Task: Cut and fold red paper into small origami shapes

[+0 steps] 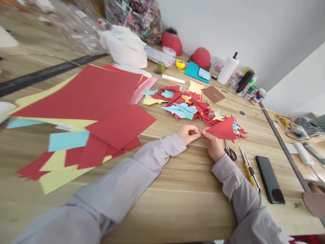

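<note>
A folded piece of red paper [222, 128], wide at its right end and tapering leftward, is held just above the table. My right hand [214, 146] grips its lower left part, with the thumb on top. My left hand [188, 134] is closed in a pinch at the paper's narrow left tip, and its fingertips hide that point. Behind the held paper lies a heap of folded paper pieces in red, blue and yellow, with a blue paper plane [181, 110] on top. Scissors [230, 152] lie partly hidden behind my right wrist.
Red, yellow and blue sheets [76, 91] are stacked at left, with smaller cut pieces in front. To the right lie a yellow utility knife [250, 173] and a black phone [270, 179]. Along the wall stand a white bottle [228, 69], red domes and a yellow tape measure [180, 64].
</note>
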`<move>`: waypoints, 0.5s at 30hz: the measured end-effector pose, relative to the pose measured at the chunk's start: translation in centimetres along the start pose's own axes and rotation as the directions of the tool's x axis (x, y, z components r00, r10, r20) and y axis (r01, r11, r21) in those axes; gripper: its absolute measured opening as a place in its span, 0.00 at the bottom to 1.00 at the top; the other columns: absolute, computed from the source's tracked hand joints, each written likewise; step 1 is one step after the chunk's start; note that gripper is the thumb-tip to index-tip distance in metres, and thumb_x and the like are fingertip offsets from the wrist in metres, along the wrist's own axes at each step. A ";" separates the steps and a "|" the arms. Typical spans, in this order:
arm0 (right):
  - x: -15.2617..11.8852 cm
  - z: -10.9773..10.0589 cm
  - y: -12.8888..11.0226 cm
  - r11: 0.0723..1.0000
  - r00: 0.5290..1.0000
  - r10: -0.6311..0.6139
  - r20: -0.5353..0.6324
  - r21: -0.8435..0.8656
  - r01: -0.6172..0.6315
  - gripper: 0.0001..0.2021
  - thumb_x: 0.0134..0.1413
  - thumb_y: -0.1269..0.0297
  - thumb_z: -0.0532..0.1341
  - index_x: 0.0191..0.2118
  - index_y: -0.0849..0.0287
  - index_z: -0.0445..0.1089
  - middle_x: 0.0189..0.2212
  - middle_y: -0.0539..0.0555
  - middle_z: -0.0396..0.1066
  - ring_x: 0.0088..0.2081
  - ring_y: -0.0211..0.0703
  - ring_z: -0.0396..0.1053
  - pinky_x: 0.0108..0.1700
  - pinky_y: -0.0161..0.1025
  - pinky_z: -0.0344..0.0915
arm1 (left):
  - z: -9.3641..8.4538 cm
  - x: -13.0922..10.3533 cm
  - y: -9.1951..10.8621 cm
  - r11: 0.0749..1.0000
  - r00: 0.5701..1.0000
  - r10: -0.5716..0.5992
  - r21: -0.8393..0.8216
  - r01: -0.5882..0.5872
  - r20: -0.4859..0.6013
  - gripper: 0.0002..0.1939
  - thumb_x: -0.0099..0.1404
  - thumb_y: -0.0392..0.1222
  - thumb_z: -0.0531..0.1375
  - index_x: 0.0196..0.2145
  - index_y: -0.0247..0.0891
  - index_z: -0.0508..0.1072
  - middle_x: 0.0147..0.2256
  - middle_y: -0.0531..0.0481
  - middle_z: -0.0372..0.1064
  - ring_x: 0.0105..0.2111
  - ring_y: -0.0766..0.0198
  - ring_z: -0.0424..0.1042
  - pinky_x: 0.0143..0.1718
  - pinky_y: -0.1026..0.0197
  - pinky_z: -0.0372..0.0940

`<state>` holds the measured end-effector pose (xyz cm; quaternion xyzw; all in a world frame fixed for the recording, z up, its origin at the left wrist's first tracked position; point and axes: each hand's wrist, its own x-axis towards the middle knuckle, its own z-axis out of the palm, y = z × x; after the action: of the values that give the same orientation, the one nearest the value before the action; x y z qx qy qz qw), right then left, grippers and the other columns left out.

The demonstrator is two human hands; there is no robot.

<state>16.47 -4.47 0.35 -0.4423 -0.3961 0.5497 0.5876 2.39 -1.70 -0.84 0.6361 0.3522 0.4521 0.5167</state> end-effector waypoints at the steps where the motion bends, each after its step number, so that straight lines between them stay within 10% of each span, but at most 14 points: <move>1: 0.1 0.0 0.0 0.999 1.000 0.008 -0.010 0.043 -0.007 0.08 0.36 0.67 0.69 0.27 0.57 0.70 0.25 0.46 0.70 0.29 0.37 0.65 0.35 0.36 0.65 | 0.0 0.0 0.1 1.000 1.000 -0.014 -0.005 0.014 0.001 0.10 0.51 0.44 0.63 0.20 0.34 0.70 0.15 0.56 0.61 0.16 0.72 0.58 0.19 0.68 0.53; 15: 0.6 -0.4 -0.5 0.978 0.994 0.048 -0.094 0.207 -0.028 0.08 0.41 0.67 0.66 0.27 0.54 0.65 0.27 0.45 0.71 0.32 0.39 0.68 0.38 0.39 0.69 | 0.1 0.1 -0.5 0.999 0.999 -0.038 -0.004 0.038 -0.016 0.08 0.49 0.41 0.63 0.18 0.35 0.69 0.14 0.56 0.60 0.16 0.72 0.59 0.18 0.67 0.54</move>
<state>17.07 -3.86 0.68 -0.4133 -0.2994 0.5765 0.6381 2.56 -1.52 -1.28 0.6246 0.3675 0.4481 0.5235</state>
